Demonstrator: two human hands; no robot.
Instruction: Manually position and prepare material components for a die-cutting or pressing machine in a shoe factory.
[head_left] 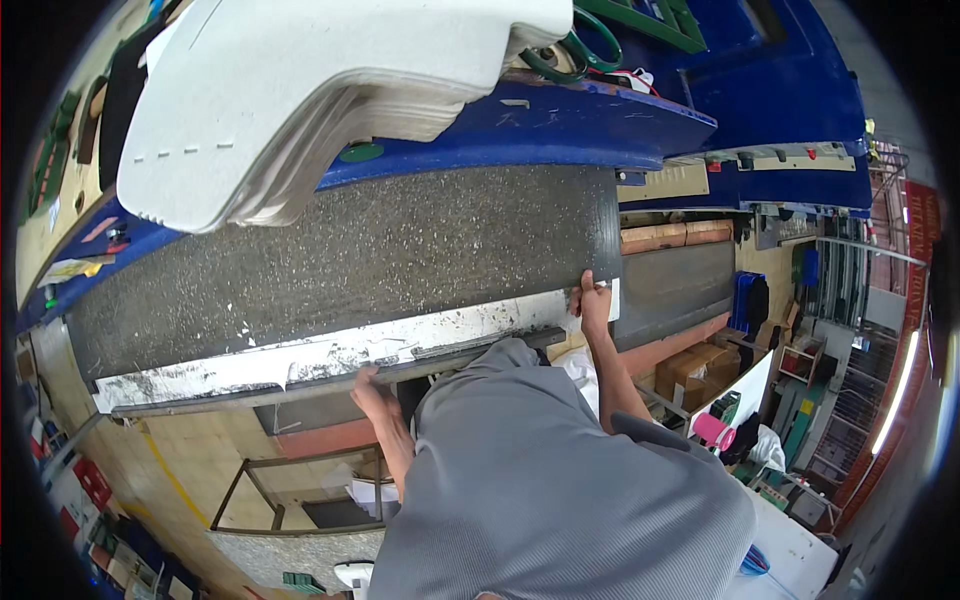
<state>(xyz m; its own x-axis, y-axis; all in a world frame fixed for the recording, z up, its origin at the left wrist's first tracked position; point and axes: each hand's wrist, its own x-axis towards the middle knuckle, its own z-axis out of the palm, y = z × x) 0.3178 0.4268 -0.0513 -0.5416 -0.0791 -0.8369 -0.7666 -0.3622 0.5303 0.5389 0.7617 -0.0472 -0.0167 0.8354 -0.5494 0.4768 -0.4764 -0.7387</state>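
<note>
A wide dark board (400, 250), speckled with pale scraps, stretches in front of me beneath a blue machine. Along its near side runs a white strip (240, 370) with dark smudges and torn edges. My right hand (592, 302) is at the strip's right end, fingers curled in and thumb raised; what they pinch is too small to make out. At the near edge, my left hand (372, 395) touches the grey rail (430, 368) with bent, closed fingers, partly hidden, and I cannot make out what is in them.
A thick stack of white cut sheets (330, 70) overhangs the board from the blue machine (520, 135). Green ring handles (597, 45) lie behind it. Below left stands a metal frame (300, 462). Cardboard boxes (695, 375) and a pink spool (712, 431) are at right.
</note>
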